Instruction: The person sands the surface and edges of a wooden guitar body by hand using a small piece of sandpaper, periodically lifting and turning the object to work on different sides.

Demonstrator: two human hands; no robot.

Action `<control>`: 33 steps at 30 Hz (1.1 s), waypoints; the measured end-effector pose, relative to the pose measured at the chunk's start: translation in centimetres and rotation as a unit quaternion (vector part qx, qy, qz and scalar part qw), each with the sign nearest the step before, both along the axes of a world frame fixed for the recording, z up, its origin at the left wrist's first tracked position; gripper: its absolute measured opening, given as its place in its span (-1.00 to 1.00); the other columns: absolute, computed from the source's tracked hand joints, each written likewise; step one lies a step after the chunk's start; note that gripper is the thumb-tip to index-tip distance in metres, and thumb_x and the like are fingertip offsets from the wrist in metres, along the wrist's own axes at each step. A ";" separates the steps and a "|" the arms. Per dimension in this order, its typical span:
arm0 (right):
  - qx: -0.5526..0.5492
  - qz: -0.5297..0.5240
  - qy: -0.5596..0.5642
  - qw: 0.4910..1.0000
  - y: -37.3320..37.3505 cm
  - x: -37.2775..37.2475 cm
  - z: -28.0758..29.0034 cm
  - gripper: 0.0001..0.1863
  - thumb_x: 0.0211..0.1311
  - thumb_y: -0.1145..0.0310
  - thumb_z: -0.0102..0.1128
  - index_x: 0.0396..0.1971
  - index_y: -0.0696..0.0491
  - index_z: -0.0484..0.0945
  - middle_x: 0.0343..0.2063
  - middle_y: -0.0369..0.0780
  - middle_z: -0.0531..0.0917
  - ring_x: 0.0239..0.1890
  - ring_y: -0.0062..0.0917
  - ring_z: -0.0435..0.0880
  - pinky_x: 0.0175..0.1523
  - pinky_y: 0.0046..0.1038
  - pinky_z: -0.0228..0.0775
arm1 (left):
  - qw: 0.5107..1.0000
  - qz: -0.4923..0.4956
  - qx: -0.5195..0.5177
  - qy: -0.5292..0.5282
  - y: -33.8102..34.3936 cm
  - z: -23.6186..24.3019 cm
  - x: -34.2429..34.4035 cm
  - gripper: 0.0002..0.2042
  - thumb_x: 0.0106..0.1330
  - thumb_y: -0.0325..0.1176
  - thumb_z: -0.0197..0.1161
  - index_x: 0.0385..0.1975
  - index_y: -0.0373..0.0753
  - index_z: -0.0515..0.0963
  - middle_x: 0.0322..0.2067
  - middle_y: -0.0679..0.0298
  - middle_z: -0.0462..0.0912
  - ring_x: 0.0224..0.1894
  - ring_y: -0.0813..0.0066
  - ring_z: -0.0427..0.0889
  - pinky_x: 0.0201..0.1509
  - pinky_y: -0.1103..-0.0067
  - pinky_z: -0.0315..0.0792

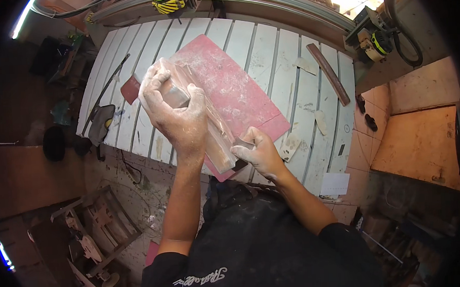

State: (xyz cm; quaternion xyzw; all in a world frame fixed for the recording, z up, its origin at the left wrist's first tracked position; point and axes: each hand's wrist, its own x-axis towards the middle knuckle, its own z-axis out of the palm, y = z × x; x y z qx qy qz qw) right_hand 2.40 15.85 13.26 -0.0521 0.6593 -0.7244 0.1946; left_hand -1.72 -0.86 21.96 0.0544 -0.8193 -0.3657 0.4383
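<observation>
My left hand, coated in pale dust, is wrapped round the upper end of a long dusty wooden piece. The piece slants from upper left to lower right above a pink board. A small brownish block face shows between the thumb and fingers; whether it belongs to the same piece I cannot tell. At the lower end, my right hand pinches a small dark curved sheet, which looks like sandpaper, against or just beside the wood. White dust lies over the board.
Underneath is a white slatted table. On it lie a brown wooden strip, a dark red square, pale scraps, a white sheet and a grey tool. A metal rail crosses the back.
</observation>
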 end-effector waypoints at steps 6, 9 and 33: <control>0.016 -0.025 0.046 0.999 -1.2 -1.0 -0.5 -0.69 0.12 0.41 0.46 -0.49 0.02 0.38 -0.48 -0.39 0.53 -0.42 -0.75 0.47 -0.29 -0.58 0.36 | 1.000 -0.004 0.007 -0.012 0.2 0.1 0.1 -0.54 0.08 -0.61 0.27 0.03 -0.27 0.40 0.13 0.02 0.40 0.27 0.03 0.40 0.38 0.16 0.29; -0.056 0.017 -0.028 0.998 0.7 1.9 0.6 -0.72 0.17 0.42 0.42 -0.48 0.03 0.40 -0.50 -0.39 0.54 -0.42 -0.76 0.47 -0.29 -0.58 0.36 | 1.000 0.008 -0.011 -0.011 -0.1 0.1 0.4 -0.53 0.08 -0.60 0.28 0.04 -0.27 0.39 0.14 0.02 0.40 0.27 0.04 0.39 0.38 0.16 0.28; 0.061 -0.114 0.170 0.977 -0.4 -3.7 0.0 -0.80 0.23 0.39 0.36 -0.41 0.07 0.46 -0.49 -0.33 0.57 -0.39 -0.72 0.49 -0.29 -0.55 0.38 | 0.996 -0.011 -0.079 0.026 0.9 0.8 -0.2 -0.68 0.12 -0.62 0.28 -0.09 -0.30 0.50 0.13 0.01 0.47 0.31 -0.01 0.37 0.45 0.14 0.20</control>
